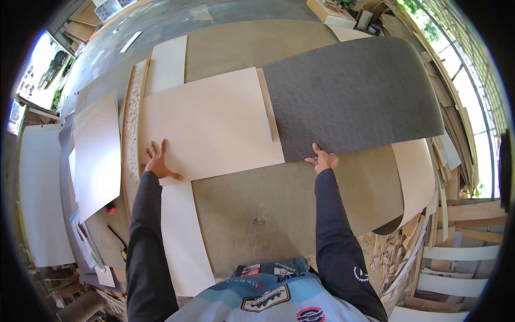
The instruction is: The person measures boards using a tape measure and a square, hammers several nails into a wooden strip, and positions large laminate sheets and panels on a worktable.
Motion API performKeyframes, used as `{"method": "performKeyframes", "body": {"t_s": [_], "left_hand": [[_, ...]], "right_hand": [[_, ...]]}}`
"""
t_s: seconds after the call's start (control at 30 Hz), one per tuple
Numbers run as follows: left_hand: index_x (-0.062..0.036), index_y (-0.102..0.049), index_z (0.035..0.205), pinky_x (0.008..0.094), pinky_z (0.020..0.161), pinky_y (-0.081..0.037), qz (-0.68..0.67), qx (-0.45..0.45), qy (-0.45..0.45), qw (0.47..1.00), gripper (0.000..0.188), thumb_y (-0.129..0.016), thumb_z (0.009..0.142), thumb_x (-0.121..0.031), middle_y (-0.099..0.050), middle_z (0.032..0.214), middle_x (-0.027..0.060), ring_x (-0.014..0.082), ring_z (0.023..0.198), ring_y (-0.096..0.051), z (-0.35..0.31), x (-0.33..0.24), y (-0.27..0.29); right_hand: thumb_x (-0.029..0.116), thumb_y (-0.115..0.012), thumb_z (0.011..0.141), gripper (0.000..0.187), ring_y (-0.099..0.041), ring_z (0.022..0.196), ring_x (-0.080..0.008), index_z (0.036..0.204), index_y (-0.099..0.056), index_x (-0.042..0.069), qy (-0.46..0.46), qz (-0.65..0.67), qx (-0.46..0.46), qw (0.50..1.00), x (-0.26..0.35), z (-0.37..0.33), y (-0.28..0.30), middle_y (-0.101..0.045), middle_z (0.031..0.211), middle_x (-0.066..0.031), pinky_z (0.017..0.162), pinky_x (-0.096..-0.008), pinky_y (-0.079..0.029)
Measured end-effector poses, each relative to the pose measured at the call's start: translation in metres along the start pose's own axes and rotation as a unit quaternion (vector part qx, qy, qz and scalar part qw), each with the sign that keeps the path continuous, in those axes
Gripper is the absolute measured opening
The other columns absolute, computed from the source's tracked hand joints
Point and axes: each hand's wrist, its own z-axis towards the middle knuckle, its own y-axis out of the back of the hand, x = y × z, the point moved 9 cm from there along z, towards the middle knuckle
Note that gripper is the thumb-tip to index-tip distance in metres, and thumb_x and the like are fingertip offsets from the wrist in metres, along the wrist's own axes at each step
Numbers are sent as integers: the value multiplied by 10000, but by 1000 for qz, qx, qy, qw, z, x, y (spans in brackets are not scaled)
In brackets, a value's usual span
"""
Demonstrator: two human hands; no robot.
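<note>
My left hand (156,162) lies with its fingers spread on the near left corner of a smooth cream sheet (206,121). My right hand (324,160) is at the near edge of a dark grey textured sheet (354,94); the index finger reaches over its face, the thumb points left along the edge, and the other fingers are curled and partly hidden. The two sheets lie side by side, with a narrow tan strip (272,110) showing between them. Under the cream sheet, a white strip (185,236) sticks out toward me, and another white piece (167,64) shows beyond it.
A long board with a speckled face (133,112) runs along the cream sheet's left side. Pale sheets (99,155) are stacked farther left. Everything rests on a large brownish table (257,214). Boards lean at the right (456,115), and offcuts (383,257) lie below the table's near right edge.
</note>
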Motion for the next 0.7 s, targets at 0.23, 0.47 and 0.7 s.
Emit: {"method": "performKeyframes", "body": {"t_s": [0.23,0.47,0.7], "left_hand": [[-252,49,1554,788,971,-246,3,4,17,1000,1651,-937,272,-582,121,1570,292,561,1417,70,33,-1,22],[-231,72,1550,693,1076,-227,11,29,40,999,1633,-949,312,-532,124,1560,312,589,1401,63,51,-6,38],[-287,33,1556,789,988,-222,-2,18,47,999,1602,-947,311,-529,92,1588,258,556,1424,29,61,-10,48]], "right_hand": [[101,-801,790,635,-599,686,-316,1122,-376,-234,48,42,30,997,14,17,-36,-502,971,-246,562,-405,-637],[125,-798,802,598,-658,708,-386,1081,-400,-224,22,-10,34,999,25,27,-59,-507,956,-242,572,-366,-625],[31,-761,801,423,-651,762,-329,1004,-439,-154,76,46,8,996,31,37,-65,-536,958,-218,505,-427,-622]]}}
